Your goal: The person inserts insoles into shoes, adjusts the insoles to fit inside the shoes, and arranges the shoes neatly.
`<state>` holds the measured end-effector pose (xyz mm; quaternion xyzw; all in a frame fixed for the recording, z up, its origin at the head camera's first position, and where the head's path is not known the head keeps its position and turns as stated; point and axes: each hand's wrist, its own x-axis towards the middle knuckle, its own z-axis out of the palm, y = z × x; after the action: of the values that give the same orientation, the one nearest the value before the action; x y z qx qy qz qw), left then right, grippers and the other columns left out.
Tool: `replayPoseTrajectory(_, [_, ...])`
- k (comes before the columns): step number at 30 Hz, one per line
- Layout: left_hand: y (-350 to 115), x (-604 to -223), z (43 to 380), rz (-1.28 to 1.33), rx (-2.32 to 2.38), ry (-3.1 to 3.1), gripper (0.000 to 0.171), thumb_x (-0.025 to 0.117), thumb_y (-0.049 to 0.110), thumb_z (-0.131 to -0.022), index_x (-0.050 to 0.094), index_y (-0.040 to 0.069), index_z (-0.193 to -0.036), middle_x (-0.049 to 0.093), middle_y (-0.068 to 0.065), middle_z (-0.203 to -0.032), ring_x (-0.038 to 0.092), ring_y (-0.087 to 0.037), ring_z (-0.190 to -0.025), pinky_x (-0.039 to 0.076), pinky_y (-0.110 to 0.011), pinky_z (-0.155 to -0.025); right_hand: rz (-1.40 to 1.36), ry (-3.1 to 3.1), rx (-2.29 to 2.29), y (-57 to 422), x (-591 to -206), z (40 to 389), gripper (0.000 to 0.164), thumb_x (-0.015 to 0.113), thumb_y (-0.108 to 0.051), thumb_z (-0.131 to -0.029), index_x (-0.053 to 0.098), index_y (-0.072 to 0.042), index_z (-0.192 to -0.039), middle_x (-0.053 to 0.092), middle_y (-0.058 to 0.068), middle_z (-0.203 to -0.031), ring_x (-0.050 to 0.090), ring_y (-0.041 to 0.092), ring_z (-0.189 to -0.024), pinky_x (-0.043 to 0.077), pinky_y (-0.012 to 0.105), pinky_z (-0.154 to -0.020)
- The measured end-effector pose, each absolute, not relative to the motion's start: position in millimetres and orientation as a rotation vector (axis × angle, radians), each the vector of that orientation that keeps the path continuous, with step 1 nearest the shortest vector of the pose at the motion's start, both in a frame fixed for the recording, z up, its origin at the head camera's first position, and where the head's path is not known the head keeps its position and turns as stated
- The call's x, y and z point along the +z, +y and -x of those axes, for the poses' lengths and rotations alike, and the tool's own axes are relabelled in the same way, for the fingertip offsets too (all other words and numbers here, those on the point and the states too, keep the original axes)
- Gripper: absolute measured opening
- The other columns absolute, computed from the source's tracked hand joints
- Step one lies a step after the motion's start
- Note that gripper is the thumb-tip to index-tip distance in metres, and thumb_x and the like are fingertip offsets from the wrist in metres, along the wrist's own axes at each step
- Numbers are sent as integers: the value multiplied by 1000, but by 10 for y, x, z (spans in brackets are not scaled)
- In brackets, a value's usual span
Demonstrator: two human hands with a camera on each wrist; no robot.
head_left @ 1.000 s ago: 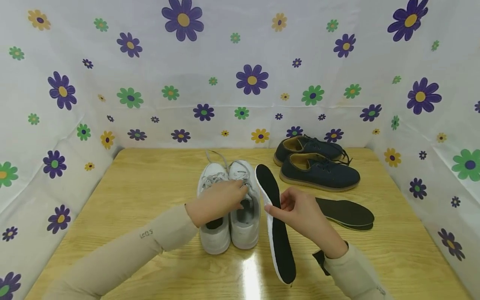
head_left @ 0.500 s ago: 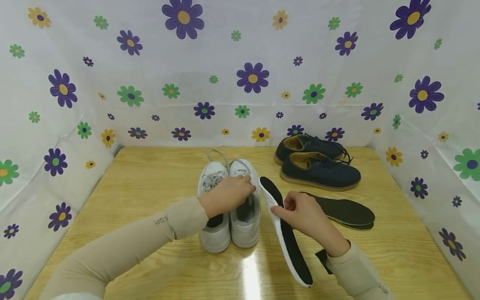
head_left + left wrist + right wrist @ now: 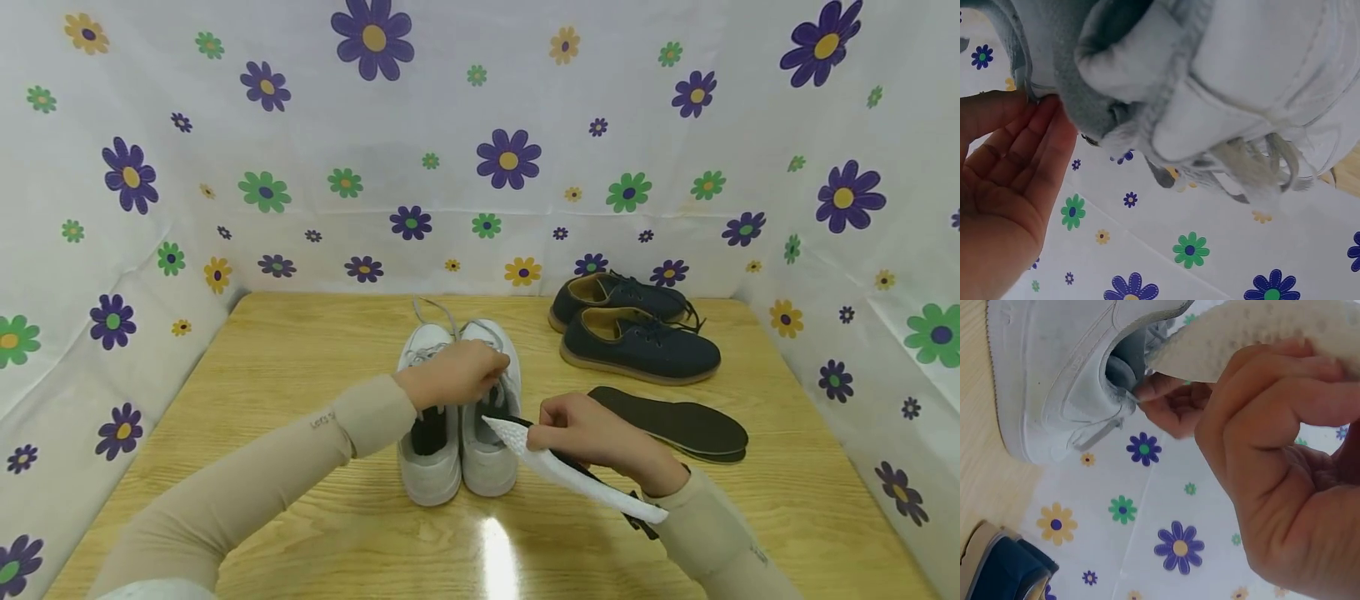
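Bench (image 3: 300,358) carries it all. White sneakers stand side by side, heels toward you; you're on the right-hand sneaker (image 3: 489,477). Navy shoes (image 3: 645,350) and the dark insoles (image 3: 693,423) lie off to the right, out of your way; leave them.

Insole (image 3: 573,477) is in your right hand (image 3: 592,433), fingers gripping it partway along, leading tip right at the sneaker's mouth. Its white dimpled side faces you. I'd roll it black side up, like the black showing inside the other sneaker, then feed at a shallow angle with a slight bow. Don't ram it; the front could fold.

Left hand (image 3: 457,372): fingers pinch a flap, probably the tongue (image 3: 1040,53), though the wrist view is too tight to be sure. Pull it up and forward so the mouth gapes. Watch that the laces (image 3: 1244,159) don't get dragged in underneath.
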<state>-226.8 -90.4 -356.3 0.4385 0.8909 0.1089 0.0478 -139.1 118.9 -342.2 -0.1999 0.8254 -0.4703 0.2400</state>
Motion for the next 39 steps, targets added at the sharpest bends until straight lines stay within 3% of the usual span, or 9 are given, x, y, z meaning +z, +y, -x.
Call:
replayPoseTrajectory(5, [-952,-3595,2344,-1363,446,2662,23,57,-4,-88,51,10,-72,44,4,-65,39,-9,-60,34,-22,-56,552,2246,-1240,1027,-3408,1537,28,59,-20,-82,42,-14,-60,31,-6,-51,25,8,-43,27,24,-46])
replayPoseTrajectory(7, [-961,-3597,2352,-1364,450,2656,22,58,-4,-88,52,10,-73,45,4,-66,40,-10,-60,34,-22,-56,592,2238,-1223,977,-3403,1610,29,58,-20,-84,45,-13,-59,31,-7,-51,23,8,-45,26,24,-48])
replayPoseTrajectory(14, [-963,-3585,2354,-1374,447,2654,19,58,-2,-90,54,9,-76,48,4,-66,42,-10,-60,34,-22,-57,589,2234,-1165,810,-3429,1798,36,52,-16,-94,45,-12,-59,41,-6,-53,37,6,-47,33,21,-51])
replayPoseTrajectory(25, [-966,-3597,2355,-1374,488,2640,25,58,0,-92,50,11,-71,44,4,-63,38,-9,-58,31,-20,-55,529,2400,-884,557,-3484,1892,48,53,-22,-96,41,-15,-50,37,-4,-41,31,8,-35,28,21,-39])
replayPoseTrajectory(39, [-981,-3620,2359,-1394,499,2655,21,59,-2,-89,55,10,-73,54,2,-67,43,-10,-60,39,-22,-57,494,2581,-793,461,-3656,1950,34,63,-18,-90,51,-10,-60,44,-2,-51,42,10,-45,33,22,-46])
